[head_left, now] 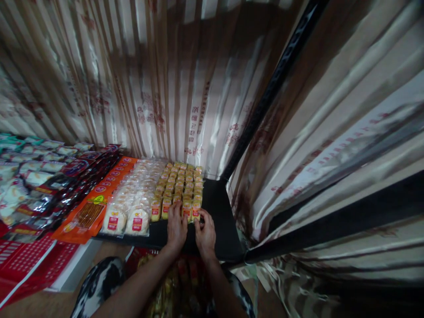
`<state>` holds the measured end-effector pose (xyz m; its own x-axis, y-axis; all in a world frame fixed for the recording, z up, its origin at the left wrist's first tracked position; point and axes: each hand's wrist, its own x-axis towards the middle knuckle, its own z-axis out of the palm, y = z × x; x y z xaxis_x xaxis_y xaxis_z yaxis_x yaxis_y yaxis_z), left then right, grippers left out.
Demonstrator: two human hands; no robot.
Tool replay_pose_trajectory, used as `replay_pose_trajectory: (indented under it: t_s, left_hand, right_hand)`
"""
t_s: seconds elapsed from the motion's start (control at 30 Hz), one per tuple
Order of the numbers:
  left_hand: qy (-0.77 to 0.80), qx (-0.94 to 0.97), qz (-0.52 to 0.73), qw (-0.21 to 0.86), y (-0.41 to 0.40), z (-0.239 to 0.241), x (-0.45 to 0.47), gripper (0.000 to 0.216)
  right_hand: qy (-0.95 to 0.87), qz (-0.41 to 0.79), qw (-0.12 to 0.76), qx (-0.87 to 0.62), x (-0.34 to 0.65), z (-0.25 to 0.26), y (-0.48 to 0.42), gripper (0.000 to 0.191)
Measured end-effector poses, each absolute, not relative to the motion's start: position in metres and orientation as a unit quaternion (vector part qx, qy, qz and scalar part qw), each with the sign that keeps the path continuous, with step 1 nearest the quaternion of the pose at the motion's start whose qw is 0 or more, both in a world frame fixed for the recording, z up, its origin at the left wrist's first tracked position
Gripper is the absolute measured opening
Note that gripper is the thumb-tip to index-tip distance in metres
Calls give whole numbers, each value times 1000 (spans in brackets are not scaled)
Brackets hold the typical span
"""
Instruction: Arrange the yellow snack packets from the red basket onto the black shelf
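Rows of small yellow snack packets (180, 185) stand in lines on a black shelf (218, 221). My left hand (176, 226) lies flat against the front packets, fingers stretched toward them. My right hand (205, 232) is beside it at the right end of the front row, its fingertips curled onto the last yellow packet (195, 212). Whether that packet is gripped or only touched is unclear.
Left of the yellow rows lie clear packets of round cakes (130, 207), then orange packets (91, 212), dark red ones (76, 176) and teal-white ones (26, 163). Striped shiny curtains (165, 79) hang behind and to the right. A black rail (274, 84) runs diagonally.
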<state>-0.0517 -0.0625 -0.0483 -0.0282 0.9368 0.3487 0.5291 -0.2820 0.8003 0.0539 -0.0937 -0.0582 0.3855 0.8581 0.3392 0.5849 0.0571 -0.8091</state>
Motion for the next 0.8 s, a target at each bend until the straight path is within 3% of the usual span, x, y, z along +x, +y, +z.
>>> replay_pose_trajectory:
  t_s: [0.27,0.5,0.67,0.8]
  left_hand:
    - [517,711,462,119,-69,-61,-56,42]
    - [396,834,383,11,-76,-46,-71,26]
    - [492,796,351,-21,-83,-48,-79,30]
    - [526,777,347,12,-85,-57,-78,36]
  right_hand:
    - [-543,118,495,-668,56,-66,-93,23]
    - [-546,94,499,-666,60,-72,-93,22]
    - [-533,101,501,-674,61,-72,-94,22]
    - [-523,108,502,-680,59,-70,-93,21]
